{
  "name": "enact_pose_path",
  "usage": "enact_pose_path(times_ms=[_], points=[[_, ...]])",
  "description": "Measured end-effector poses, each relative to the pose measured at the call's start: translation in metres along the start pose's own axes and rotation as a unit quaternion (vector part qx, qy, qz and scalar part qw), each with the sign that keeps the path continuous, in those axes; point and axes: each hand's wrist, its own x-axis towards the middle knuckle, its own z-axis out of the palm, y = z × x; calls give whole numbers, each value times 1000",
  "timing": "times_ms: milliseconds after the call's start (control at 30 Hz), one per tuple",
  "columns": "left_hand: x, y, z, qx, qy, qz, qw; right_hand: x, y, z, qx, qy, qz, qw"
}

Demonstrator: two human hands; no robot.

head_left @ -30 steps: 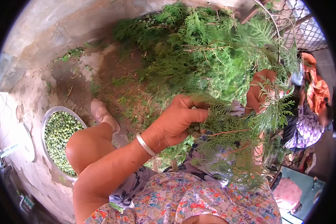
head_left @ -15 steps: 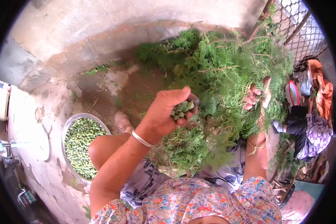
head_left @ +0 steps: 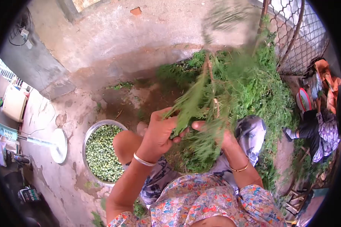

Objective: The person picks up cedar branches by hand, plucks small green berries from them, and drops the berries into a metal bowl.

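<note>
My left hand (head_left: 160, 133), with a silver bangle, is curled around small green cones; only a few show between its fingers. Leafy sprigs partly cover its fingertips. Just right of it, my right hand (head_left: 220, 137) grips a green conifer branch (head_left: 213, 85), which stands upright from the hand, its top blurred. The fingertips of both hands are close together over my lap. A round metal basin (head_left: 84, 160) full of green cones (head_left: 105, 153) stands on the ground to the left, beside my bare knee.
A large heap of cut greenery (head_left: 267, 94) lies ahead and to the right. Behind it are a wall (head_left: 159, 26) and a wire mesh (head_left: 303, 38). Another person (head_left: 322, 130) sits at the far right near a red-rimmed basin (head_left: 302, 100). A white fan (head_left: 58, 145) stands left.
My left hand, earlier turned up with cones in the palm, has come beside my right hand. The branch has been raised upright out of the heap. The view has shifted, showing more wall.
</note>
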Motion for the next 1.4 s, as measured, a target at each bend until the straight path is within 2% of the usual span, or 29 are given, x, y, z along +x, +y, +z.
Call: enact_pose_path(times_ms=[33,67,100,133,167,200,233,267,300,333,400,433,667,767,900,967,1000,1067,1133,1200,1267,1333,1367,1400], points=[[-1,-9,-2,145,-11,159,976,-25,-31,89,-421,118,-118,891],[-1,-18,-4,284,-24,311,907,-27,-23,76,-419,118,-120,892],[-4,-23,-3,408,-38,448,794,-27,-9,50,-273,71,-92,955],[-11,-23,7,410,-41,447,794,-25,3,31,-119,22,-63,991],[-20,-20,19,300,14,277,913,-26,5,33,-254,68,-62,963],[-26,-18,27,174,68,91,978,-32,6,37,-253,70,-63,963],[-26,-22,28,176,65,90,978,-39,-4,61,-101,72,-59,991],[-21,-28,26,137,58,40,988,-49,-17,90,53,71,-55,995],[-16,-35,23,98,52,-10,994,-62,-39,129,-231,192,-52,952],[-12,-42,21,59,45,-62,995,-65,-37,126,-229,197,-53,952],[-12,-53,18,49,39,-57,996,-68,-34,118,-124,155,16,980],[-13,-57,17,38,38,-49,997,-70,-30,120,-145,198,-42,969],[-25,-84,25,-8,48,-5,999,-75,-15,107,-28,218,-47,974],[-25,-99,20,31,67,38,997,-76,-4,107,-11,203,-66,977],[-25,-103,18,3,82,9,997,-77,-6,107,37,220,-46,974],[-23,-101,11,-65,68,-54,994,-79,-17,120,35,307,-71,948],[-22,-101,8,-67,71,-56,994,-77,-20,115,35,309,-67,948],[-19,-102,0,-165,43,-93,981,-76,-24,96,96,268,-13,958],[-17,-107,-5,-187,43,-103,976,-73,-11,80,52,272,-20,961],[-15,-110,-4,-226,58,-128,964,-73,-7,92,-50,338,-96,935],[-13,-113,-4,-208,60,-126,968,-79,-10,99,-81,313,-104,941],[-13,-114,-2,-187,62,-124,972,-82,-8,102,-196,248,-131,940],[-14,-112,1,-159,76,-104,979,-84,-4,97,-226,264,-86,934],[-15,-112,4,-129,90,-83,984,-83,10,74,-224,266,-87,934]])
